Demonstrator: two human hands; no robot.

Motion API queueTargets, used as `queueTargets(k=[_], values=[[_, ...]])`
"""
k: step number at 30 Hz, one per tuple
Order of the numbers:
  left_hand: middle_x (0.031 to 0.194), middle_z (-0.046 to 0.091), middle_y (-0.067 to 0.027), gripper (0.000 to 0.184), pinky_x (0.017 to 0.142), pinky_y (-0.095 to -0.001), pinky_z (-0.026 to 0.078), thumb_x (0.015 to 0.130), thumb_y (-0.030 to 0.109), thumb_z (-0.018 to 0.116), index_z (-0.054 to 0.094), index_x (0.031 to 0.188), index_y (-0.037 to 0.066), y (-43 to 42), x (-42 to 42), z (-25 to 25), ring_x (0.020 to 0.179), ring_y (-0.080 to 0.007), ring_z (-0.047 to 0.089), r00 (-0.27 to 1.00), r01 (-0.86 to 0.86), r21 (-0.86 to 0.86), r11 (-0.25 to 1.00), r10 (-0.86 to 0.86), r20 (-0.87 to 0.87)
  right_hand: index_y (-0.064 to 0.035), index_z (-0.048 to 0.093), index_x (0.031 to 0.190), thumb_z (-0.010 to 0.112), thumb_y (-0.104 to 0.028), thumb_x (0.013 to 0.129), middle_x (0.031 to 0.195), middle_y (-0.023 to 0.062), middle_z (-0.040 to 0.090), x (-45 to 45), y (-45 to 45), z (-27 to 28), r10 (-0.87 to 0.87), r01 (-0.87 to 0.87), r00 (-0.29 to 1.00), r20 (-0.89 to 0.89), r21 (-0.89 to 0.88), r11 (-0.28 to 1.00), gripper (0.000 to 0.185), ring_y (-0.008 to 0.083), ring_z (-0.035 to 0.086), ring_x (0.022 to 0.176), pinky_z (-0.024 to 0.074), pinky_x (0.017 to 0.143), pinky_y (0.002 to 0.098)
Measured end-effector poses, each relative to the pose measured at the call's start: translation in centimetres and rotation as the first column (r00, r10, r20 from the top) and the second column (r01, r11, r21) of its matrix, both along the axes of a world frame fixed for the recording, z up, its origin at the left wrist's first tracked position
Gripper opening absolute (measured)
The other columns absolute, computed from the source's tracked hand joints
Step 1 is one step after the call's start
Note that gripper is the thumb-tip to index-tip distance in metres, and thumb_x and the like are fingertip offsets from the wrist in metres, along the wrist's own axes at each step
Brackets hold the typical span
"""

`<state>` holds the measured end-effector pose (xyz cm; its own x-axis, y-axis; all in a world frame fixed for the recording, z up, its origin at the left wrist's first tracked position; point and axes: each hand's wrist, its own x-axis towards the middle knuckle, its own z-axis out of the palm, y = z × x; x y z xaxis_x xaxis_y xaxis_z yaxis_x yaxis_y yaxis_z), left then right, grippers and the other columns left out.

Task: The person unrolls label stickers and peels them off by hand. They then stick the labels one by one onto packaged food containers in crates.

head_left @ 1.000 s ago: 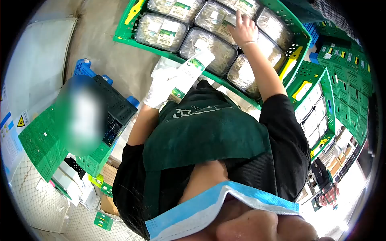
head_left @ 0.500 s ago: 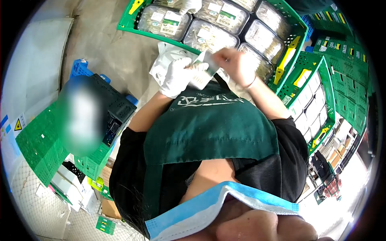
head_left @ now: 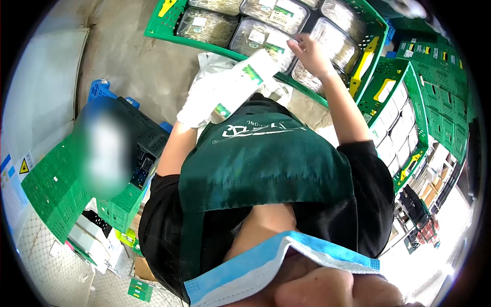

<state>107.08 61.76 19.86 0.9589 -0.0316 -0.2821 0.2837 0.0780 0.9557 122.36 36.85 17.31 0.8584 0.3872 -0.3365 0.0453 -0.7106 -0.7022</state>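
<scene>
My left hand [head_left: 198, 102], in a white glove, is closed around a long strip of white labels [head_left: 238, 87] with green print. The strip slants up and right in front of my green apron. Bare, my right hand [head_left: 313, 55] is over the near side of a green crate [head_left: 225, 50], with fingers bent and apart. Its fingertips are beside a clear-lidded tray [head_left: 245, 46] of pale, thin strands that bears a green-and-white label [head_left: 279, 41]. Whether the fingertips touch the lid, I cannot tell.
Several similar trays [head_left: 335, 43] fill the crate, which has a yellow handle [head_left: 364, 64]. Another packed crate [head_left: 417, 97] stands at right, near stacked green crates [head_left: 445, 107]. A white plastic bag [head_left: 209, 64] lies behind my left hand. Dark and green crates [head_left: 59, 179] are at left.
My right hand has moved up and right, away from the label strip to the crate. The near middle tray now shows a green-and-white label. A white-gloved hand has left the crate's top edge.
</scene>
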Motion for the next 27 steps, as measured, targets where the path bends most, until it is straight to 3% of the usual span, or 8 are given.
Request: queueTargets(k=[3,5,7,14,16,21,24,27], values=[[0.094,0.057,-0.0086,0.023,0.074,-0.026,0.043,0.077,0.009,0.051,0.055,0.096,-0.003,-2.1,2.1,1.0,0.085,-0.0145,0.053,0.967,0.255,0.165,0.953,-0.254,-0.027,-0.0028,0.051,0.098,0.059,-0.02,0.076,0.069,0.0119,0.055,-5.3,-0.5,5.0,0.146,-0.069,0.979,-0.139,0.45,0.891,0.029,0.02,0.053,0.064,0.0428,0.065,0.026],[0.094,0.057,-0.0079,0.023,0.075,-0.0258,0.042,0.076,0.006,0.052,0.055,0.098,-0.001,-2.9,3.0,-0.2,0.086,-0.0145,0.053,0.918,0.366,0.298,0.882,-0.395,0.042,-0.0023,0.053,0.093,0.061,-0.015,0.073,0.066,0.0118,0.053,-6.8,-1.1,6.8,0.197,-0.216,0.969,0.147,0.121,0.969,0.025,0.0186,0.053,0.064,0.0425,0.062,0.0264],[0.089,0.057,-0.0071,0.021,0.074,-0.0256,0.042,0.076,0.006,0.053,0.056,0.096,0.001,-6.4,4.0,0.7,0.083,-0.0145,0.053,0.982,0.188,-0.208,0.96,-0.181,0.055,-0.0015,0.051,0.08,0.058,-0.014,0.073,0.069,0.0157,0.055,-8.3,-1.9,5.8,0.144,-0.171,0.98,0.134,0.211,0.963,0.016,0.0305,0.056,0.064,0.0436,0.057,0.0329],[0.067,0.056,-0.0084,0.02,0.058,-0.0267,0.044,0.074,0.021,0.056,0.059,0.077,0.002,-11.5,6.5,1.2,0.062,-0.0192,0.055,0.826,0.348,0.565,0.748,-0.529,0.192,-0.0074,0.059,0.078,0.057,-0.024,0.073,0.07,0.0121,0.059,-5.3,-9.2,7.0,-0.357,0.369,0.902,0.242,-0.002,0.93,0.017,0.0252,0.058,0.062,0.0455,0.057,0.032],[0.071,0.059,-0.0088,0.022,0.057,-0.0259,0.046,0.076,0.023,0.052,0.06,0.081,0.003,-9.3,9.0,1.4,0.066,-0.0167,0.058,0.524,0.431,0.823,0.371,-0.845,0.107,-0.0044,0.054,0.089,0.055,-0.021,0.074,0.076,0.0131,0.058,-1.5,-15.3,5.8,-0.144,0.244,0.9,0.411,-0.201,0.949,0.022,0.0269,0.057,0.073,0.0443,0.063,0.0354],[0.097,0.055,-0.0097,0.031,0.079,-0.0256,0.04,0.078,0.018,0.052,0.05,0.105,0.002,-7.7,15.9,-8.2,0.087,-0.0159,0.052,0.717,0.665,0.469,0.58,-0.673,-0.184,-0.0023,0.048,0.089,0.051,-0.016,0.074,0.084,0.016,0.056,-1.8,-14.2,-0.3,0.305,-0.185,0.941,0.148,-0.53,0.827,0.021,0.0292,0.055,0.081,0.0439,0.072,0.0356],[0.094,0.055,-0.0116,0.033,0.078,-0.0254,0.039,0.078,0.015,0.052,0.047,0.107,-0.001,-9.2,17.7,-7.5,0.087,-0.0196,0.052,0.552,0.549,0.828,0.118,-0.795,-0.253,-0.0034,0.045,0.103,0.049,-0.015,0.075,0.086,0.014,0.056,-2.3,-13.9,-5.2,0.407,-0.15,0.877,0.255,-0.66,0.736,0.03,0.0272,0.055,0.082,0.044,0.071,0.034],[0.09,0.055,-0.0107,0.031,0.073,-0.0264,0.042,0.076,0.017,0.054,0.051,0.101,-0.002,-9.2,15.7,-3.6,0.082,-0.0175,0.053,0.749,0.574,0.603,0.554,-0.652,-0.115,-0.0069,0.034,0.121,0.054,-0.028,0.076,0.093,0.0135,0.055,-1.2,-13.7,-2.2,0.213,0.055,0.921,0.326,-0.652,0.756,0.054,0.0246,0.054,0.087,0.0428,0.075,0.0328]])
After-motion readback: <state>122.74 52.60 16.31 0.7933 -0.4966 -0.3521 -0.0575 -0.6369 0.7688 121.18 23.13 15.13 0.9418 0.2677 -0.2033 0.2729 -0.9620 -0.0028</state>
